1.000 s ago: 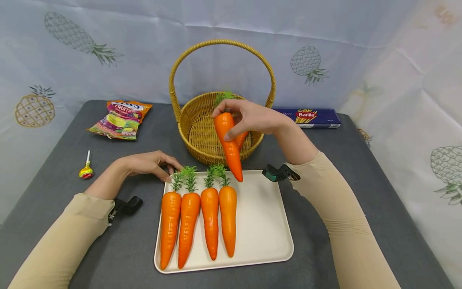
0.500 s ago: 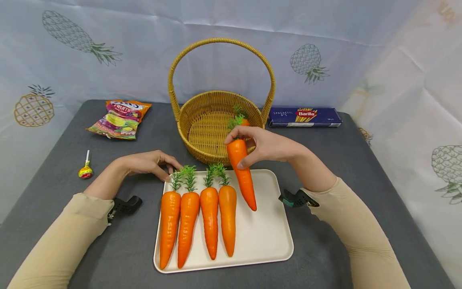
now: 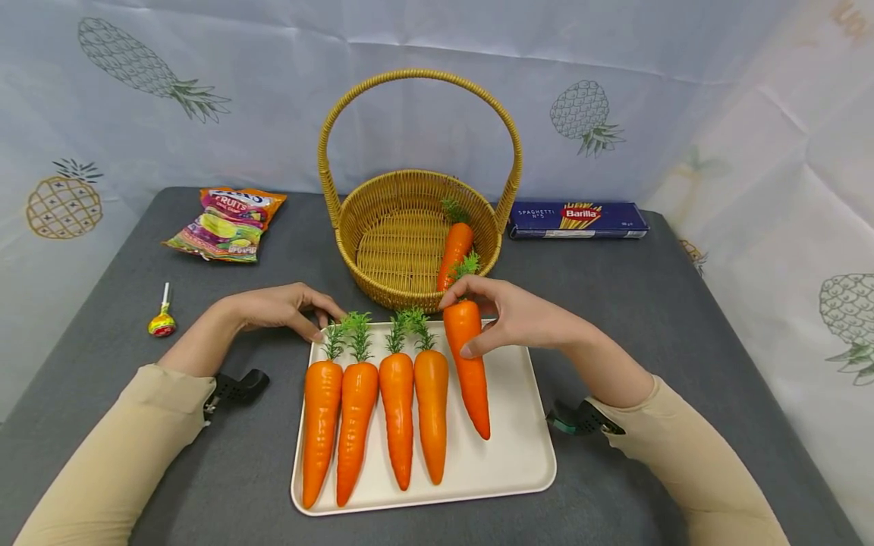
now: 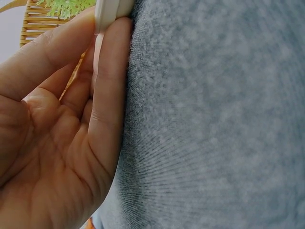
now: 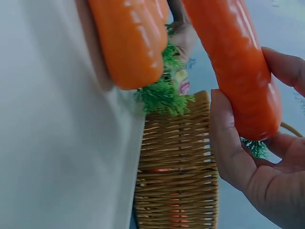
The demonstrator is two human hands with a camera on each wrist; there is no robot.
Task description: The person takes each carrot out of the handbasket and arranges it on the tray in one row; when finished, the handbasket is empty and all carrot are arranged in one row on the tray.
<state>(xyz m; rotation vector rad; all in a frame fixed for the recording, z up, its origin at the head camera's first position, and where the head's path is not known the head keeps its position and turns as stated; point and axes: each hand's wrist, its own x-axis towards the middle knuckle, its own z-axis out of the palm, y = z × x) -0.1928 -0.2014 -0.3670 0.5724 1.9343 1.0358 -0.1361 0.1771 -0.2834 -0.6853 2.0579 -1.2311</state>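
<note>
My right hand (image 3: 522, 318) grips an orange carrot (image 3: 470, 371) near its leafy top, thumb on one side and fingers on the other. In the right wrist view this carrot (image 5: 233, 67) hangs above the cream tray (image 5: 62, 143), apart from its surface. At the tray's far left corner my left hand (image 3: 283, 311) pinches the rim, and the left wrist view shows thumb and finger on the tray edge (image 4: 108, 14). Several carrots (image 3: 396, 417) lie side by side on the tray's left half, tops away from me. Another carrot (image 3: 456, 250) leans inside the wicker basket (image 3: 389, 284).
Behind the tray, the basket's tall handle (image 3: 419, 74) arches upward. A blue spaghetti box (image 3: 539, 221) lies to its right. To its left are a candy bag (image 3: 232, 226) and a lollipop (image 3: 163, 322) on the dark grey table (image 3: 225, 432). A printed curtain (image 3: 273, 98) hangs behind.
My right hand has brought the carrot from over the basket toward me, down and right over the tray. The carrot in the basket has come into view. My left hand has stayed put.
</note>
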